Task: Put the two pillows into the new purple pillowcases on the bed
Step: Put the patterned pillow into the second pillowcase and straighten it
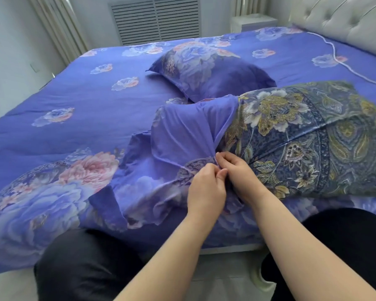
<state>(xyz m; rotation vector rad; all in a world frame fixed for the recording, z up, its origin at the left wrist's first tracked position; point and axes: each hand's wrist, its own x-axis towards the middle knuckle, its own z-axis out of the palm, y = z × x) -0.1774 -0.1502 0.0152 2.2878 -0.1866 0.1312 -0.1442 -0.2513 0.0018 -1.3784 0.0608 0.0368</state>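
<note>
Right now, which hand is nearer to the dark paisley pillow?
Right. The right hand rests against the dark paisley pillow at the purple pillowcase opening; the left hand pinches the same edge just beside it, farther off.

Bed (pixel 52 131) w/ purple floral cover; cased pillow (pixel 211 72), half-cased pillow (pixel 313 137) on it.

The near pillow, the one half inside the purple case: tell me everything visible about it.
The near pillow wears a dark blue cover with a yellow-and-white floral and paisley print, slightly shiny. It lies flat on the bed, lengthwise toward the right. Its left end sits inside the purple pillowcase, whose mouth stretches over it; the rest is uncovered. The left hand and right hand pinch the case's edge at its near corner.
</note>
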